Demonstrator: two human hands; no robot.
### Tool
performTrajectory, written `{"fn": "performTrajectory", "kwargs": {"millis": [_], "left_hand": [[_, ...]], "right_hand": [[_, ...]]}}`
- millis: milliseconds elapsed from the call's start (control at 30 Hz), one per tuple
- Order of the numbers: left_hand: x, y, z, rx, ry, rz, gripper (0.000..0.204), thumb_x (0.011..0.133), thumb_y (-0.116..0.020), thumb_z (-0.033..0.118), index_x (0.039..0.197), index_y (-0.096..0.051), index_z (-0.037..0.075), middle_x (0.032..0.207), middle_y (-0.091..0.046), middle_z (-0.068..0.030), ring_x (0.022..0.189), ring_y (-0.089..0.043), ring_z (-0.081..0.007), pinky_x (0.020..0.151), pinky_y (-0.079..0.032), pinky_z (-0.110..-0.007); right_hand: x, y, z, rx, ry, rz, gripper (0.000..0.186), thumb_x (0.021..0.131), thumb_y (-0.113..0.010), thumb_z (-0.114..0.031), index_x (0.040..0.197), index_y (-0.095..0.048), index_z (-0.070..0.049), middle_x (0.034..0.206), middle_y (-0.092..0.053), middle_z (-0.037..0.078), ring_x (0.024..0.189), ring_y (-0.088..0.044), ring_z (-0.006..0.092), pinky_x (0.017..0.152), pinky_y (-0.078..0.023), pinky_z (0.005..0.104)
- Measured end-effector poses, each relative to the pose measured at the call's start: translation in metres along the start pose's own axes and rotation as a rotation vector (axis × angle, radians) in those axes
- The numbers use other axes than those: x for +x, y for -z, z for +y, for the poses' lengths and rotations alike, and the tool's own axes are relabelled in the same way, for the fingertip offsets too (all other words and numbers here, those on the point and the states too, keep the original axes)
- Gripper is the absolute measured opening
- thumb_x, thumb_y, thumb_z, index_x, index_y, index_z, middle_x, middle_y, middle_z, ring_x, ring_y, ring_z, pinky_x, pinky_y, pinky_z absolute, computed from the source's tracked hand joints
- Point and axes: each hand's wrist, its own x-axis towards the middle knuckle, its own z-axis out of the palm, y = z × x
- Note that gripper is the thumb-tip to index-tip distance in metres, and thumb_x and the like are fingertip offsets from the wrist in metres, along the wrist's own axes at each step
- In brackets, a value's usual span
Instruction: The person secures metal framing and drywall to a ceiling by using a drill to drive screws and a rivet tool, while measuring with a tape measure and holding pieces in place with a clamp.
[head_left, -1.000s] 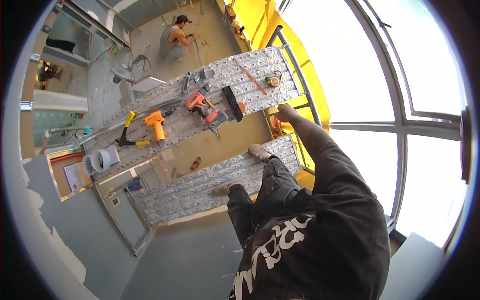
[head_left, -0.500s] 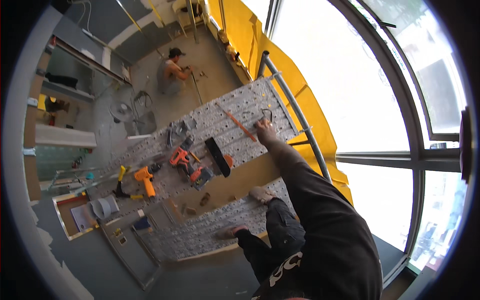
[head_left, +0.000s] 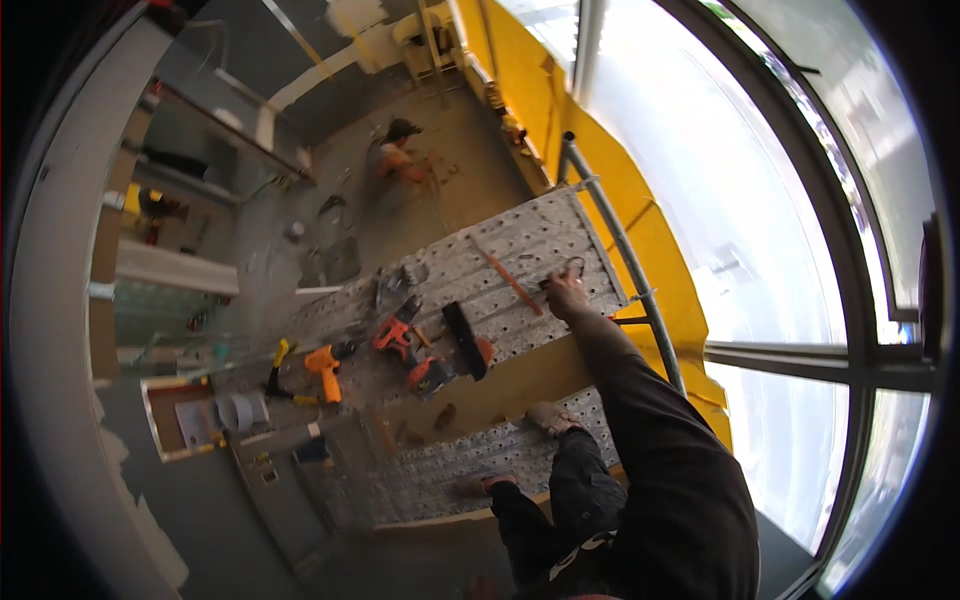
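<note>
Perforated metal scaffold plank [head_left: 520, 250] now carries the right hand [head_left: 567, 297], which has reached further out, fingers closing on a small dark looped tool [head_left: 562, 272] beside the orange pencil [head_left: 508, 280]; left hand unseen.

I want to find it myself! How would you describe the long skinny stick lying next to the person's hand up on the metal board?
Find the perforated metal platform beside the yellow sheeting. The person's right hand reaches onto its far end. Just left of that hand lies a long, thin orange-red bar, slanted across the holes. Unlike the chunky orange power tools farther left, it is straight and slim.
</note>
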Motion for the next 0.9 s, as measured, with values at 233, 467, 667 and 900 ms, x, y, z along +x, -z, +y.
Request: {"fn": "performTrajectory", "kwargs": {"millis": [233,467,667,900], "left_hand": [[-0.067,0.034,0.056,-0.649,-0.613,0.009,0.044,0.098,-0.059,0.035,0.124,-0.057,-0.001,0.098,-0.064,-0.0098,0.086,-0.065,-0.0196,0.076,-0.053,-0.032],[-0.137,0.089,0.06,-1.634,-0.44,0.169,0.041,0.101,-0.057,0.027,0.13,-0.055,-0.002,0.099,-0.065,-0.009,0.087,-0.066,-0.0188,0.079,-0.055,-0.031],[-0.221,0.172,-0.084,-1.462,-0.395,0.278,0.037,0.091,-0.069,0.019,0.119,-0.063,-0.004,0.108,-0.069,-0.0145,0.091,-0.069,-0.0212,0.076,-0.057,-0.033],[-0.238,0.139,-0.262,-1.828,-0.243,0.962,0.023,0.082,-0.069,-0.004,0.098,-0.054,-0.002,0.096,-0.067,-0.0158,0.092,-0.067,-0.0242,0.082,-0.055,-0.036]], "right_hand": [[-0.143,0.043,-0.1,0.649,0.496,-0.234,0.038,0.087,-0.061,-0.028,0.117,-0.061,-0.003,0.105,-0.063,0.018,0.098,-0.06,0.0363,0.091,-0.049,0.0483],[-0.386,0.1,-0.259,0.796,0.815,-1.384,0.046,0.093,-0.065,-0.026,0.131,-0.053,-0.001,0.113,-0.066,0.008,0.093,-0.065,0.0164,0.081,-0.054,0.0335],[-0.492,0.179,-0.436,0.026,1.482,-1.322,0.067,0.088,-0.067,-0.053,0.138,-0.049,-0.012,0.116,-0.068,0.015,0.105,-0.068,0.0305,0.092,-0.051,0.0423],[-0.618,0.128,-0.532,-0.089,2.08,-1.297,0.064,0.084,-0.073,-0.048,0.135,-0.053,-0.015,0.106,-0.069,0.011,0.091,-0.07,0.0293,0.08,-0.056,0.0396]]}}
